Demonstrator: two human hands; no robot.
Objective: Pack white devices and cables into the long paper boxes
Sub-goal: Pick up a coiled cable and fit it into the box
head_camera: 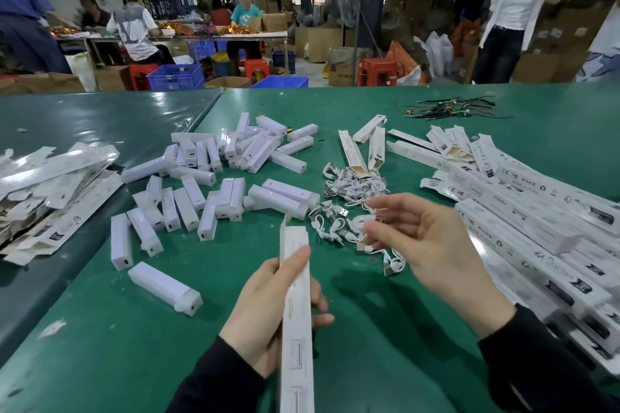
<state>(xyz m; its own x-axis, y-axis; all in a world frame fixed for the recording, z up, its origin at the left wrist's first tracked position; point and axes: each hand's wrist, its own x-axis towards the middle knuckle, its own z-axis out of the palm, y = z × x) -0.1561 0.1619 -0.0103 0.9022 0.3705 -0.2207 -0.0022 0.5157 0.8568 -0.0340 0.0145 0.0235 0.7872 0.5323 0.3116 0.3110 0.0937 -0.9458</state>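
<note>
Our hands work apart: left hand (268, 305) grips a long paper box (297, 315), open end up, above the green counter (385, 329); right hand (432, 245) pinches a white cable (364, 220) over the cable pile (355, 188). White devices (208, 178) lie scattered w/ packed boxes (536, 228) at right.

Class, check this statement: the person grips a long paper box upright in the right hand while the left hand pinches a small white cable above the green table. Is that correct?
Not quite: the hands are swapped. In the head view the left hand grips the long paper box upright, and the right hand pinches the small white cable above the green table.
</note>
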